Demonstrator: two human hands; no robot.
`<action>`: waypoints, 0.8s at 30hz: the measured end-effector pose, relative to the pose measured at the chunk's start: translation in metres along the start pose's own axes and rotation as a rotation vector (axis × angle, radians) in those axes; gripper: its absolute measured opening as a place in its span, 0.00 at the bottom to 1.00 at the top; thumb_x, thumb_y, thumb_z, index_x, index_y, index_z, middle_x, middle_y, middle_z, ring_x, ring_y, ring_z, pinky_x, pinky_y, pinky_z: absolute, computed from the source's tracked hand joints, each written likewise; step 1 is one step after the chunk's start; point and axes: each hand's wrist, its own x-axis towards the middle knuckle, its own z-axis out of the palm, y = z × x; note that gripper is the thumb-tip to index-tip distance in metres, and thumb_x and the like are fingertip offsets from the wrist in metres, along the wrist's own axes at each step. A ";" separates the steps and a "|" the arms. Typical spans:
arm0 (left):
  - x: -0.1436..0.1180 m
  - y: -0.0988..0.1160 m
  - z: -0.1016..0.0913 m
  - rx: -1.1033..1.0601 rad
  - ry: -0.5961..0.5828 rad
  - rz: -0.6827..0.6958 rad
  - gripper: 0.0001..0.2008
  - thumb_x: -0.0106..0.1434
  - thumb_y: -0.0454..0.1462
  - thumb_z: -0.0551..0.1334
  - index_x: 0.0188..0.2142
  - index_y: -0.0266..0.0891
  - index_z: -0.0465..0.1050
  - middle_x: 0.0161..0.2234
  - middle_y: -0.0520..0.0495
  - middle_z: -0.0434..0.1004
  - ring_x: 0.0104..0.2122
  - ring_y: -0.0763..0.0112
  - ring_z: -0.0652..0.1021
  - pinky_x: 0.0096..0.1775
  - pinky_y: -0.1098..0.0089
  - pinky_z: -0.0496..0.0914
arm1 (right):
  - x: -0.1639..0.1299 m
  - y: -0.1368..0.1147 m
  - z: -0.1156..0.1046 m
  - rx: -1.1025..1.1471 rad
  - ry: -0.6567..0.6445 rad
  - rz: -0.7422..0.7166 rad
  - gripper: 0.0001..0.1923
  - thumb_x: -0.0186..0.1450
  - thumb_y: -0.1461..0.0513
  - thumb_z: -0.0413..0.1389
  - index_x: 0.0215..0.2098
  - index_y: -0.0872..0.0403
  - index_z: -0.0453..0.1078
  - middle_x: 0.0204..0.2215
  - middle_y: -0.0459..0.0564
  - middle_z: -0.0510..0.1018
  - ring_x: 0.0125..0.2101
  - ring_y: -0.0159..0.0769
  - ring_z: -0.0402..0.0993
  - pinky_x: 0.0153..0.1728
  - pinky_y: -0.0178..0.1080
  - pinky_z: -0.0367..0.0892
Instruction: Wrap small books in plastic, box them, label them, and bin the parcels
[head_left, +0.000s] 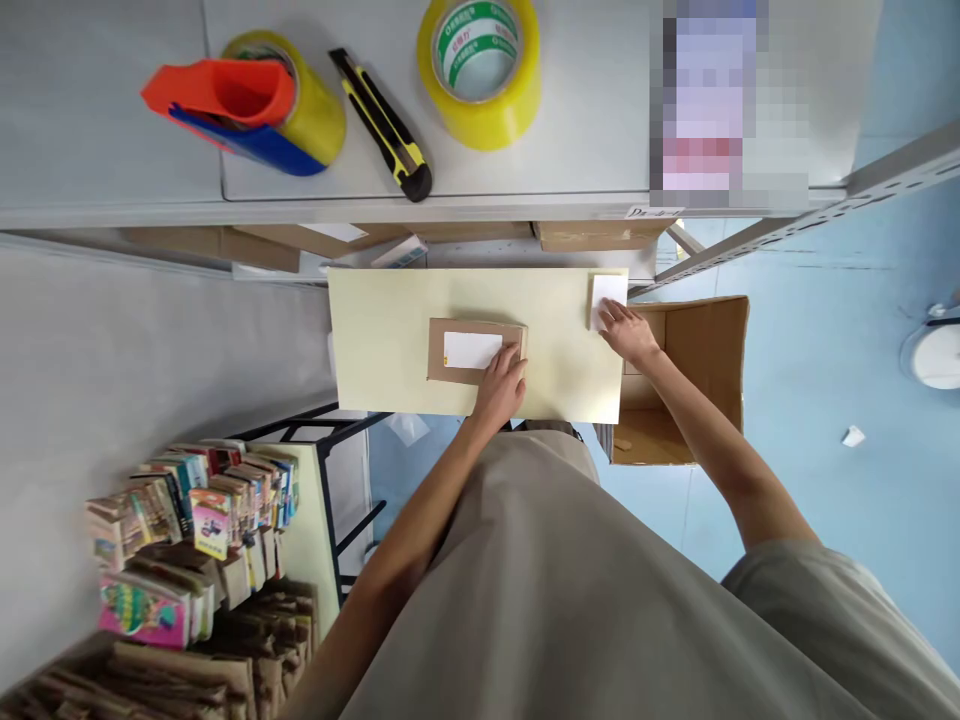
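Two hands are down on the pale yellow board (375, 330), both flat. Nearest comes the left hand (500, 385), fingers together and pressed on the right end of a small brown parcel (474, 351). That parcel lies at the board's centre, white label (472, 350) facing up, just at nine o'clock of the fingertips. Out at two o'clock from it, the right hand (628, 332) rests with fingers slightly spread, tips touching a white card (607, 296) at the board's far right corner. Neither hand is gripping; both press from above. Just beyond that wrist, at three o'clock, an open cardboard box (705, 350) stands on the blue floor. Down at seven o'clock, a rack of small colourful books (202, 510) sits packed tight. Farther off, at twelve o'clock, a grey shelf (585, 120) carries a roll of yellow tape (480, 70), a yellow-and-black box cutter (382, 125) and a tape dispenser (247, 100) with an orange handle, well apart from both hands.
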 end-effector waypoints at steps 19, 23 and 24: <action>0.014 -0.008 -0.005 -0.042 -0.030 0.025 0.23 0.76 0.34 0.63 0.68 0.39 0.79 0.76 0.32 0.70 0.76 0.41 0.70 0.79 0.44 0.67 | 0.003 -0.011 -0.032 -0.076 -0.122 0.012 0.26 0.78 0.68 0.50 0.67 0.55 0.82 0.85 0.60 0.59 0.78 0.60 0.68 0.70 0.63 0.77; 0.020 -0.003 -0.012 -0.026 -0.048 0.000 0.22 0.77 0.35 0.63 0.68 0.39 0.79 0.73 0.33 0.73 0.74 0.40 0.73 0.77 0.43 0.69 | 0.001 -0.015 -0.038 -0.028 -0.095 0.054 0.25 0.77 0.68 0.50 0.65 0.56 0.83 0.81 0.62 0.69 0.74 0.64 0.73 0.68 0.63 0.77; 0.023 0.000 -0.013 -0.026 -0.039 -0.003 0.22 0.78 0.35 0.62 0.68 0.40 0.79 0.73 0.32 0.74 0.73 0.40 0.74 0.76 0.42 0.69 | 0.000 -0.017 -0.041 -0.017 -0.076 0.084 0.25 0.78 0.67 0.50 0.65 0.56 0.83 0.76 0.65 0.75 0.70 0.64 0.78 0.66 0.62 0.78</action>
